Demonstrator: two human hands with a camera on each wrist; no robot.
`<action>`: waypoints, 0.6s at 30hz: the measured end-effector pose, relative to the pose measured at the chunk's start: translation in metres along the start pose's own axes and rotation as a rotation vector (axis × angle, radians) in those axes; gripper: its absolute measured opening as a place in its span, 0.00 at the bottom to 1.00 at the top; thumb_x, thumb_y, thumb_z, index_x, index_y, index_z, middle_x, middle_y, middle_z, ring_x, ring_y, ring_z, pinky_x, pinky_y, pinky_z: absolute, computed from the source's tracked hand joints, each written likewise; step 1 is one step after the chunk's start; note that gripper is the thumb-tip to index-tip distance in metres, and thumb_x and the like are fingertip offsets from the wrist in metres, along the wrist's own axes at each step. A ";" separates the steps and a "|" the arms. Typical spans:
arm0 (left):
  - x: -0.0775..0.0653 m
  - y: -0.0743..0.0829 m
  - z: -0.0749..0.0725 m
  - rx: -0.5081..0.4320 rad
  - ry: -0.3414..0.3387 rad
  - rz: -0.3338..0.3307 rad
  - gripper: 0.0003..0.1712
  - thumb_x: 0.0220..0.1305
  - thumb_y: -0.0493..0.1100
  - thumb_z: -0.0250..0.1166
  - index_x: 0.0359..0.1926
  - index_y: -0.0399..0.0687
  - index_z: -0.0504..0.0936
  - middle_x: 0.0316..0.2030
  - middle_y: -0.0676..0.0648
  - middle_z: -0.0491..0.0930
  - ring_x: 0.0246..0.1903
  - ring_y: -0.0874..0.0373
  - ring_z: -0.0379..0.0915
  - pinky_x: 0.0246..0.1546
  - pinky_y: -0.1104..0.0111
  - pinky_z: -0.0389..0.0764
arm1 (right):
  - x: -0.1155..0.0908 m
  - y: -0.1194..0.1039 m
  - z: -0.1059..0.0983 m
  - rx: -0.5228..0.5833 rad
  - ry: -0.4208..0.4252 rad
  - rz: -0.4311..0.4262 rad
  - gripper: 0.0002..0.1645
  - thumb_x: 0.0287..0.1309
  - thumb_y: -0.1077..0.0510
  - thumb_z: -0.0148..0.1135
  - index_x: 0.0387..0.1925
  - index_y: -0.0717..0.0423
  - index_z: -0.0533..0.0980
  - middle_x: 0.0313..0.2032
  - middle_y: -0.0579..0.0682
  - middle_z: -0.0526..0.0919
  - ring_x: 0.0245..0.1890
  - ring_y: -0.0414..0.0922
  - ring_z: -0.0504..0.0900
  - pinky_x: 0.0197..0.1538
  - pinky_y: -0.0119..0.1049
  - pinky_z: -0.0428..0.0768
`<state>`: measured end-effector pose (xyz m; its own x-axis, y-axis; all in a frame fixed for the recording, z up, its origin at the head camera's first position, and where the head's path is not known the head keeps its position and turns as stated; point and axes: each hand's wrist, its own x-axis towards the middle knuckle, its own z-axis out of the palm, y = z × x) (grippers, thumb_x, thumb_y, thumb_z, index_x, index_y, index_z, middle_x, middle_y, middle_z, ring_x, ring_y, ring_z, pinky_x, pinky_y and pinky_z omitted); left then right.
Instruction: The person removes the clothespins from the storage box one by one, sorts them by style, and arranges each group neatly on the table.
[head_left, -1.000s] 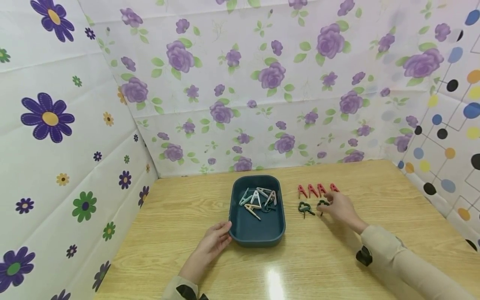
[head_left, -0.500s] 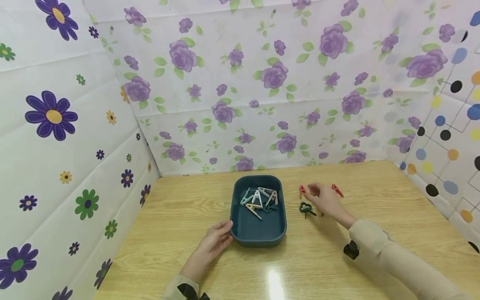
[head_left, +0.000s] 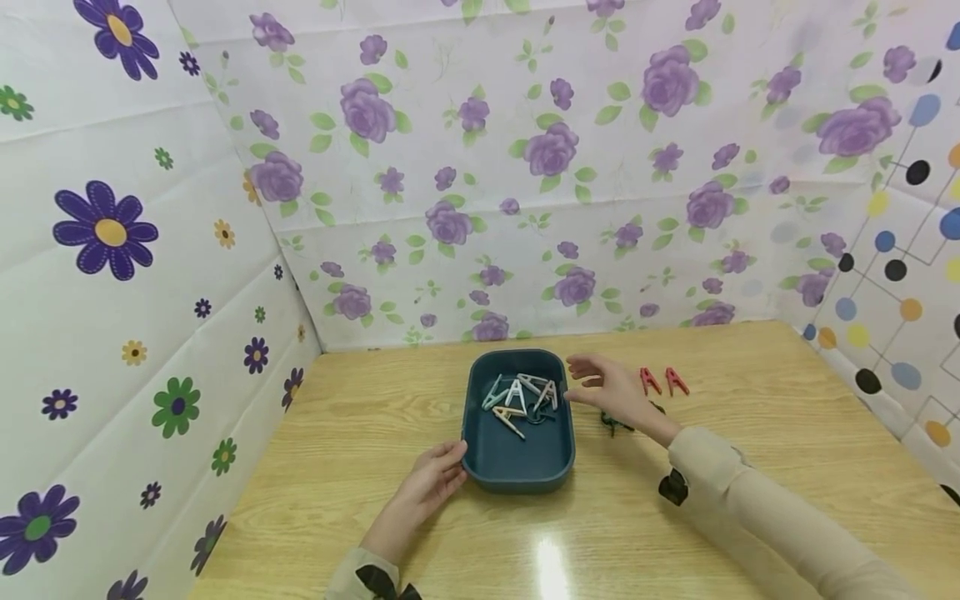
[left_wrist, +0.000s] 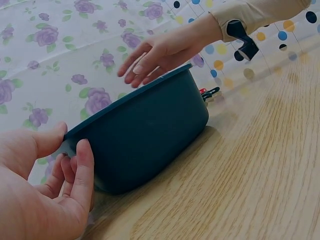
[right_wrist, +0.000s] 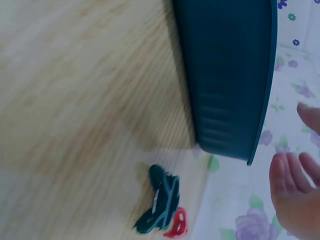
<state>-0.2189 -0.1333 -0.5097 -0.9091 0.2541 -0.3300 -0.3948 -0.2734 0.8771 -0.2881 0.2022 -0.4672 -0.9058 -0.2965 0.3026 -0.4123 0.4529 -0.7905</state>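
One bin (head_left: pixel 516 460) is being pinched by the left hand (head_left: pixel 432 482), bumping being risked by the near, half-spread, empty-looking right hand (head_left: pixel 613 393).

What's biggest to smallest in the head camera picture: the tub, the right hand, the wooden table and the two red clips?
1. wooden table
2. tub
3. right hand
4. two red clips, too alike to rank apart

From my head, one camera looks forward and down, well back, over the worktop (head_left: pixel 322 442) and the tub (head_left: pixel 517 457). My left-wrist one looks from low and close, past my left fingers (left_wrist: pixel 82 175), towards my right fingers (left_wrist: pixel 145 64); my right-wrist view, also near, lies sideways. All three share the tub.
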 end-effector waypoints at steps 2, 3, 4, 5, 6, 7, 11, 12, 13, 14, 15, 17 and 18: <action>0.000 -0.001 0.000 -0.001 0.005 0.003 0.04 0.68 0.41 0.60 0.40 0.46 0.74 0.29 0.55 0.75 0.29 0.66 0.73 0.34 0.77 0.79 | 0.004 -0.002 0.004 -0.002 -0.032 -0.031 0.34 0.52 0.53 0.72 0.61 0.51 0.71 0.53 0.56 0.79 0.52 0.54 0.80 0.55 0.47 0.79; 0.000 -0.001 0.000 -0.001 0.006 0.004 0.04 0.68 0.41 0.60 0.40 0.47 0.74 0.29 0.55 0.75 0.29 0.66 0.73 0.34 0.77 0.79 | 0.005 -0.003 0.006 -0.004 -0.048 -0.040 0.34 0.52 0.53 0.72 0.60 0.50 0.71 0.53 0.55 0.80 0.52 0.55 0.79 0.55 0.48 0.79; 0.000 -0.001 0.000 -0.002 0.006 0.004 0.04 0.68 0.41 0.61 0.40 0.47 0.74 0.29 0.55 0.75 0.29 0.66 0.73 0.34 0.77 0.79 | 0.007 -0.004 0.009 -0.009 -0.065 -0.059 0.34 0.52 0.53 0.72 0.60 0.51 0.71 0.53 0.55 0.80 0.52 0.56 0.79 0.55 0.49 0.79; 0.000 -0.001 -0.001 -0.003 0.006 0.005 0.04 0.68 0.41 0.61 0.40 0.47 0.74 0.29 0.55 0.75 0.29 0.66 0.73 0.34 0.77 0.79 | 0.008 -0.005 0.011 -0.009 -0.079 -0.074 0.33 0.51 0.53 0.73 0.59 0.51 0.71 0.52 0.55 0.80 0.52 0.57 0.79 0.54 0.50 0.79; 0.000 -0.001 -0.001 -0.003 0.005 0.007 0.04 0.68 0.41 0.61 0.40 0.47 0.74 0.29 0.55 0.75 0.29 0.66 0.73 0.34 0.77 0.79 | 0.009 -0.006 0.012 -0.019 -0.090 -0.086 0.33 0.51 0.53 0.73 0.59 0.52 0.72 0.52 0.55 0.81 0.52 0.57 0.79 0.54 0.51 0.79; 0.000 -0.001 -0.001 -0.001 0.002 0.009 0.04 0.68 0.41 0.61 0.40 0.47 0.74 0.29 0.55 0.75 0.29 0.66 0.73 0.34 0.77 0.79 | 0.011 -0.007 0.014 -0.023 -0.102 -0.090 0.33 0.50 0.52 0.73 0.58 0.52 0.72 0.52 0.55 0.81 0.52 0.57 0.80 0.54 0.51 0.79; 0.000 -0.001 -0.001 0.005 -0.004 0.010 0.05 0.68 0.41 0.61 0.41 0.46 0.74 0.30 0.55 0.74 0.30 0.65 0.73 0.35 0.77 0.78 | 0.016 -0.009 0.020 -0.031 -0.171 -0.106 0.33 0.49 0.52 0.74 0.58 0.51 0.73 0.51 0.53 0.81 0.51 0.55 0.80 0.54 0.53 0.79; 0.000 -0.001 -0.001 0.008 -0.005 0.010 0.05 0.68 0.41 0.60 0.41 0.46 0.73 0.30 0.55 0.74 0.30 0.65 0.73 0.35 0.77 0.78 | 0.018 -0.010 0.021 -0.035 -0.195 -0.113 0.33 0.50 0.52 0.74 0.58 0.51 0.73 0.51 0.53 0.81 0.51 0.54 0.80 0.55 0.53 0.78; 0.000 -0.001 -0.001 0.009 -0.005 0.009 0.05 0.68 0.41 0.60 0.41 0.46 0.73 0.30 0.55 0.74 0.30 0.65 0.72 0.35 0.77 0.78 | 0.019 -0.010 0.021 -0.034 -0.221 -0.121 0.34 0.50 0.53 0.74 0.59 0.51 0.72 0.51 0.52 0.81 0.51 0.53 0.80 0.55 0.54 0.78; 0.000 0.000 -0.001 0.009 -0.005 0.008 0.05 0.68 0.41 0.60 0.42 0.45 0.73 0.30 0.55 0.74 0.30 0.65 0.72 0.35 0.77 0.78 | 0.020 -0.010 0.022 -0.045 -0.250 -0.127 0.34 0.50 0.53 0.73 0.59 0.50 0.72 0.51 0.52 0.81 0.50 0.52 0.81 0.55 0.53 0.78; -0.001 0.000 -0.001 0.013 -0.007 0.009 0.06 0.69 0.41 0.60 0.42 0.45 0.73 0.30 0.55 0.74 0.30 0.65 0.72 0.35 0.77 0.78 | 0.021 -0.011 0.022 -0.050 -0.280 -0.134 0.34 0.51 0.53 0.73 0.59 0.50 0.72 0.50 0.52 0.81 0.50 0.52 0.81 0.55 0.53 0.78; -0.001 0.000 -0.001 0.018 -0.015 0.011 0.06 0.69 0.41 0.59 0.43 0.45 0.72 0.30 0.55 0.74 0.31 0.65 0.72 0.36 0.77 0.78 | 0.024 -0.013 0.023 -0.061 -0.348 -0.141 0.34 0.51 0.54 0.73 0.60 0.50 0.71 0.50 0.54 0.81 0.50 0.53 0.81 0.55 0.53 0.78; -0.001 0.000 0.000 0.017 -0.017 0.011 0.07 0.69 0.42 0.60 0.43 0.45 0.72 0.30 0.55 0.74 0.31 0.65 0.72 0.36 0.77 0.78 | 0.025 -0.014 0.023 -0.066 -0.385 -0.141 0.34 0.51 0.55 0.73 0.60 0.51 0.70 0.49 0.55 0.81 0.49 0.54 0.81 0.55 0.53 0.78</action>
<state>-0.2180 -0.1339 -0.5091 -0.9108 0.2669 -0.3149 -0.3827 -0.2600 0.8865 -0.3030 0.1688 -0.4604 -0.7430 -0.6462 0.1741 -0.5461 0.4350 -0.7159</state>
